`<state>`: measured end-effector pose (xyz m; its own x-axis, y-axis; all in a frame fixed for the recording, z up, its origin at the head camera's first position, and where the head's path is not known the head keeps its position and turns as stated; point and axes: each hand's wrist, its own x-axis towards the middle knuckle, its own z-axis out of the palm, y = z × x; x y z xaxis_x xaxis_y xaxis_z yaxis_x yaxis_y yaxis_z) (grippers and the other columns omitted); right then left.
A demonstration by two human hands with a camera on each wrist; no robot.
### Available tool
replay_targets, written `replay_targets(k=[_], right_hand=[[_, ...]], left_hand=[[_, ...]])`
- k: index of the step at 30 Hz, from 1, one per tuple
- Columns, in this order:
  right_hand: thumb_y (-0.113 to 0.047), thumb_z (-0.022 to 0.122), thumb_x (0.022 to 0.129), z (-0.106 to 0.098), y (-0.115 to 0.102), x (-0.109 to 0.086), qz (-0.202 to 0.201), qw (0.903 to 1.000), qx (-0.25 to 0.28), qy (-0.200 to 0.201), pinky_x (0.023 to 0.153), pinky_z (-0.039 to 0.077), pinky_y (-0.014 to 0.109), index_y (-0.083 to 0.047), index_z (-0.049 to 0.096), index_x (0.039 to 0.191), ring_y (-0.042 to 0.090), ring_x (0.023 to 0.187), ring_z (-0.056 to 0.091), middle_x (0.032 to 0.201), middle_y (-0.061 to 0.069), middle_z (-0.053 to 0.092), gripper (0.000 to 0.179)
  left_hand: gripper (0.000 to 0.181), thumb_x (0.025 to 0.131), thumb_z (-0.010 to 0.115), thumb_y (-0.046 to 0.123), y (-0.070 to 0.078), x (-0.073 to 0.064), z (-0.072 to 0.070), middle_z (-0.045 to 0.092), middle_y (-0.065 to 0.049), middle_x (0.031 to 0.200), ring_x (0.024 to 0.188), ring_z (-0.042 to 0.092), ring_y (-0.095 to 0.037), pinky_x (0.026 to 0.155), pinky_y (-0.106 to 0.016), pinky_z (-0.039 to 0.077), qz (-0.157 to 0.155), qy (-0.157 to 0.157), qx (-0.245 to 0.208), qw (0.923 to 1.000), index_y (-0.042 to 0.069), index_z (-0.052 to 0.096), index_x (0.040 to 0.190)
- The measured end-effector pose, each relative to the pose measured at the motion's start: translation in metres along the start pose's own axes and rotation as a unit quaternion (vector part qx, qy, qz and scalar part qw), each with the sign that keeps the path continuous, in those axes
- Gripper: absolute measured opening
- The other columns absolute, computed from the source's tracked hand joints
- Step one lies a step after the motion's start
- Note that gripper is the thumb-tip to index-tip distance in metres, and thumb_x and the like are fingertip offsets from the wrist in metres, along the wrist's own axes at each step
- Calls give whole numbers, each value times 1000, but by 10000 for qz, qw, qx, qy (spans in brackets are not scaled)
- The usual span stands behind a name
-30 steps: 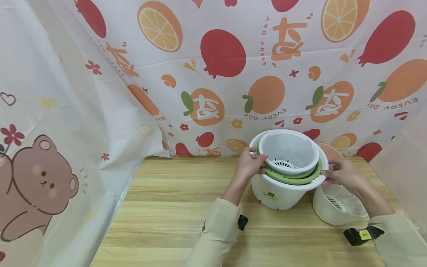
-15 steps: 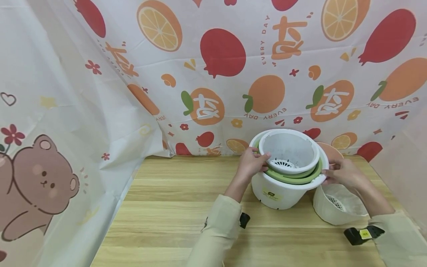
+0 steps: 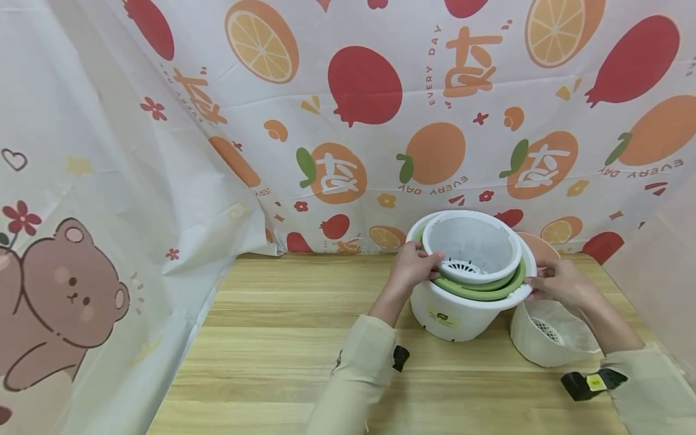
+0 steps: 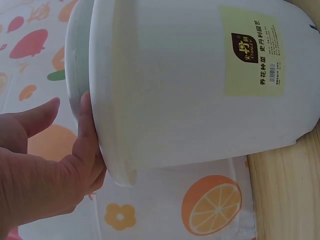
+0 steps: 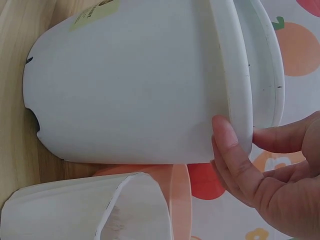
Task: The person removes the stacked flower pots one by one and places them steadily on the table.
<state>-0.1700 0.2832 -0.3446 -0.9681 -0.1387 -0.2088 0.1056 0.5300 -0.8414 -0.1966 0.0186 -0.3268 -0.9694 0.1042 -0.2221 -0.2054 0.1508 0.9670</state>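
A large white flowerpot (image 3: pixel 473 320) with a yellow label stands on the right half of the table. Nested in it are a green flowerpot (image 3: pixel 484 295) and a smaller white flowerpot (image 3: pixel 475 241) with a slotted bottom. My left hand (image 3: pixel 409 267) rests its fingers on the stack's left rim. Its thumb is spread away from the fingers in the left wrist view and overlaps the small pot's rim in the head view. At the right side, my right hand (image 5: pixel 270 170) pinches the large pot's rim, thumb on top and fingers underneath.
A cream pot (image 3: pixel 533 347) with a mesh bottom lies tilted beside the stack, under my right forearm. Behind it shows an orange pot (image 3: pixel 538 244), partly hidden. A printed curtain (image 3: pixel 370 157) hangs at the table's (image 3: pixel 288 338) back edge. Black devices sit at both wrists.
My left hand has shifted slightly to the right, its thumb further over the small white pot's rim. My right hand and the pots hold their places.
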Motion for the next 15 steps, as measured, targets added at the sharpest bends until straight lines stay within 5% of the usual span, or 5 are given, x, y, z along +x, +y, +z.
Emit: replay_targets(k=[15], right_hand=[[-1,53,89,0,1,0,-78,10000,-39,48,66,56,31,23,29,122,14,71,62,94,20,53,48]], left_hand=[[50,85,63,4,1,2,3,57,-9,86,59,59,-14,58,-22,54,-17,73,74,9999,-6,40,128]])
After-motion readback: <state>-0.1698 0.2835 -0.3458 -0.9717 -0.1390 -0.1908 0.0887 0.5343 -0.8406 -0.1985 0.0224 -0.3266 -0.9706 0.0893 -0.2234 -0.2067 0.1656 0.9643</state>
